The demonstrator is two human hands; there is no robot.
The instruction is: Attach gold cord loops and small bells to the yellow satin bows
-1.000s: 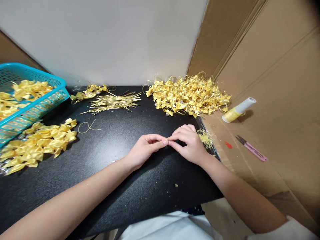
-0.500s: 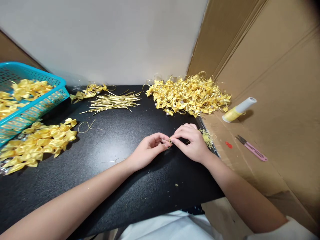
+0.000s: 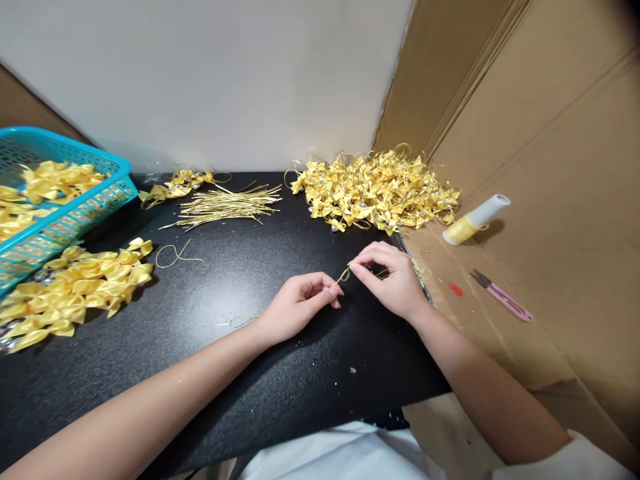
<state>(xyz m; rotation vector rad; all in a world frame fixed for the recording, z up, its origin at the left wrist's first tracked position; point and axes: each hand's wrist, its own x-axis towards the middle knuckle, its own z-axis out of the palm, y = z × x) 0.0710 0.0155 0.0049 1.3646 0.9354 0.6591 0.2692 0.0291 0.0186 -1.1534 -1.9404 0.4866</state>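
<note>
Between my two hands stretches a thin gold cord [image 3: 345, 275] with a small loop in its middle. My left hand [image 3: 300, 301] pinches one end of it between thumb and fingers. On the other side my right hand [image 3: 387, 273] is closed on the cord with thumb and forefinger, slightly higher up. Both hands are just above the black table [image 3: 280, 387]. Beyond them lies a bundle of straight gold cords [image 3: 227, 205]. A big heap of yellow ribbon bows [image 3: 377, 190] with gold loops and small bells is at the back right.
At left stands a turquoise basket [image 3: 65, 207] of yellow bows, with more loose bows [image 3: 85, 283] in front. A single looped cord [image 3: 173, 255] lies nearby. On cardboard at right are a thread spool [image 3: 475, 220], pink-handled snips [image 3: 503, 297] and a red piece [image 3: 455, 289].
My hands have drawn slightly apart, the right one moving up and to the right. The cord's small loop now shows in the gap between them.
</note>
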